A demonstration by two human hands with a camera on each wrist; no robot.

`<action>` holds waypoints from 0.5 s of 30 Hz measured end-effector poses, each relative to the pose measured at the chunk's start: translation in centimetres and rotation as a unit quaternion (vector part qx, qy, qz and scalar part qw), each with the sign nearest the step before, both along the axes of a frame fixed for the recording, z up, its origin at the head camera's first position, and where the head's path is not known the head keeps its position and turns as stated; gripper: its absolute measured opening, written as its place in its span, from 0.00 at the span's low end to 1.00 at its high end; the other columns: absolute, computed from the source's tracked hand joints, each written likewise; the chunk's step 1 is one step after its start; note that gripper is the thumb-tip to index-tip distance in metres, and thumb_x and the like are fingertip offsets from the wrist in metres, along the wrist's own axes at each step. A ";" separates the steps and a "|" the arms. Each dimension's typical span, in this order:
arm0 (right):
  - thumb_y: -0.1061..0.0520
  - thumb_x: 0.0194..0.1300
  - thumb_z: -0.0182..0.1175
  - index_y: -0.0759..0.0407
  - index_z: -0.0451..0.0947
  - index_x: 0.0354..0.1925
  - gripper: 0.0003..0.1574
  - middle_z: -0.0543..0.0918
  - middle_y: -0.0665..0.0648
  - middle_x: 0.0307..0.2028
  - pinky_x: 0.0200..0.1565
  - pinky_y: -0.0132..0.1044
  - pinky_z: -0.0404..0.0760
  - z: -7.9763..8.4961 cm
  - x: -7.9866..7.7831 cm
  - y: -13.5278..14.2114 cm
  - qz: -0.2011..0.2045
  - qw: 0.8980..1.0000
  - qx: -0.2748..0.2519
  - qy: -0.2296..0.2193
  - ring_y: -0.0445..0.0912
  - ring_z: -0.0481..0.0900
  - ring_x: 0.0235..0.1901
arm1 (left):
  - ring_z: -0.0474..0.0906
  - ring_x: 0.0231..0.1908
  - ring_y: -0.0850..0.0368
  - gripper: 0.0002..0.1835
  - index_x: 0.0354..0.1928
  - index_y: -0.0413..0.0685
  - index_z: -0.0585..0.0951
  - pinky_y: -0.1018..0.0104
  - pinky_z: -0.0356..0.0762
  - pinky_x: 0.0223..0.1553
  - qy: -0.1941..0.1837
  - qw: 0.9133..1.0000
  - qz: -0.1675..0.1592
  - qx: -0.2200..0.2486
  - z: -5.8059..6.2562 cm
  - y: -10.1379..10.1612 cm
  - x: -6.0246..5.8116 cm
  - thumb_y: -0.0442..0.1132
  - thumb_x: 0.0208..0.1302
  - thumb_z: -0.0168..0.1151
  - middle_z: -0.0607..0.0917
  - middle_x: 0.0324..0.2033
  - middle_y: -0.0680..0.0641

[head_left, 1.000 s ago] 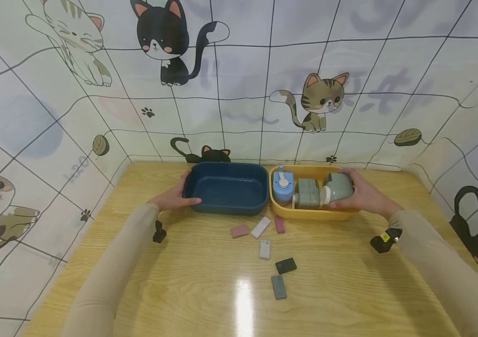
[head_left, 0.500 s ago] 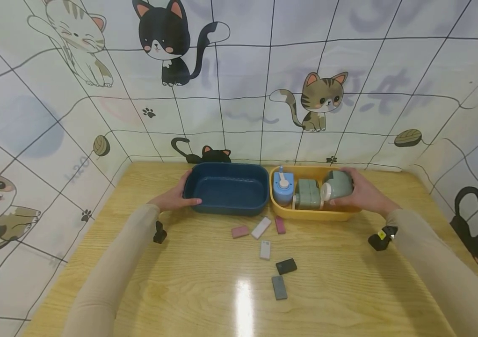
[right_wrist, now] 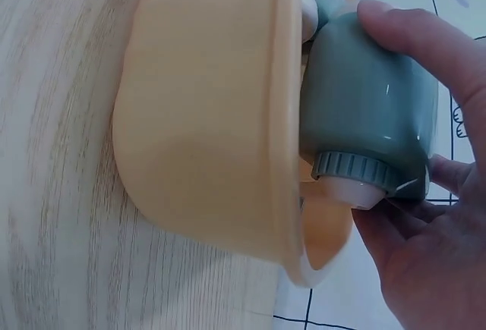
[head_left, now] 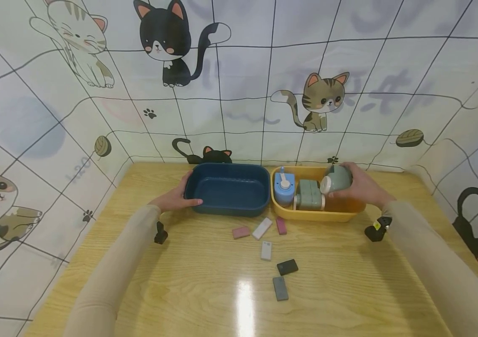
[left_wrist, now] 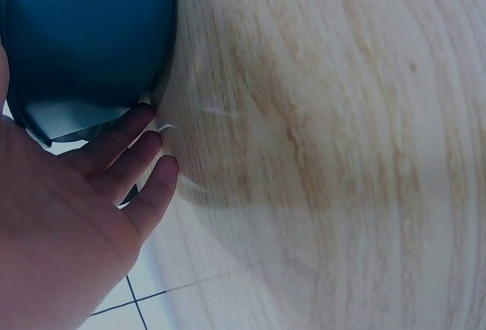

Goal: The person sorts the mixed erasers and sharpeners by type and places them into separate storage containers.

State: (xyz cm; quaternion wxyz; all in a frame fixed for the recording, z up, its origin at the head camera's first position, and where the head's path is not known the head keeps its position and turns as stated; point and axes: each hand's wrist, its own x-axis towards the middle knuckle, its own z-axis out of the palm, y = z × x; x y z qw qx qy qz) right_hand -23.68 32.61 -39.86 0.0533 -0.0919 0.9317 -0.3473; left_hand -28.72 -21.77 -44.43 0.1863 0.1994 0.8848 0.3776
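In the head view my right hand (head_left: 358, 185) grips a squat grey-green container (head_left: 340, 179) with a pale round end. It tilts at the right end of the yellow tub (head_left: 319, 215), overlapping its back rim. The right wrist view shows a ribbed collar and pale knob on this container (right_wrist: 364, 102), with thumb on one side and fingers behind. Still inside the tub are a second grey-green container (head_left: 309, 194) and a blue one with a white lever on top (head_left: 284, 187). My left hand (head_left: 176, 196) rests at the left end of a dark blue tub (head_left: 230, 209), fingers loosely extended.
Several small flat rectangular pieces lie on the wooden table (head_left: 205, 281) before the tubs: pink (head_left: 241, 232), white (head_left: 262, 228), magenta (head_left: 281, 225), black (head_left: 287, 267) and grey (head_left: 280, 288) among them. A cat-patterned wall covering (head_left: 243, 93) stands close behind the tubs.
My right hand has raised the grey-green container a little, and more of the yellow tub's right end shows beneath it. My left hand and the blue tub stay in place.
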 end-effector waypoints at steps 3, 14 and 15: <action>0.47 0.50 0.76 0.71 0.45 0.70 0.67 0.60 0.75 0.60 0.51 0.62 0.71 -0.2 -0.2 0.1 -0.005 1.000 0.003 -0.001 0.67 0.66 0.53 | 0.40 0.72 0.37 0.59 0.75 0.56 0.29 0.40 0.46 0.66 -0.002 1.000 -0.001 0.002 0.1 0.1 0.1 0.54 0.61 0.65 0.36 0.74 0.39; 0.48 0.49 0.77 0.74 0.46 0.69 0.66 0.60 0.78 0.58 0.52 0.64 0.69 -0.5 -0.7 0.1 -0.007 1.000 0.026 0.007 0.67 0.63 0.53 | 0.41 0.71 0.37 0.58 0.75 0.57 0.30 0.40 0.47 0.66 -0.004 1.000 0.001 0.001 0.1 0.2 0.1 0.55 0.61 0.65 0.36 0.74 0.39; 0.49 0.49 0.77 0.75 0.47 0.69 0.66 0.60 0.78 0.58 0.52 0.64 0.69 -0.5 -0.7 0.0 -0.006 0.999 0.031 0.008 0.67 0.63 0.52 | 0.41 0.71 0.37 0.59 0.75 0.57 0.30 0.40 0.47 0.66 -0.003 1.000 0.001 0.000 0.1 0.1 0.1 0.55 0.61 0.65 0.37 0.74 0.39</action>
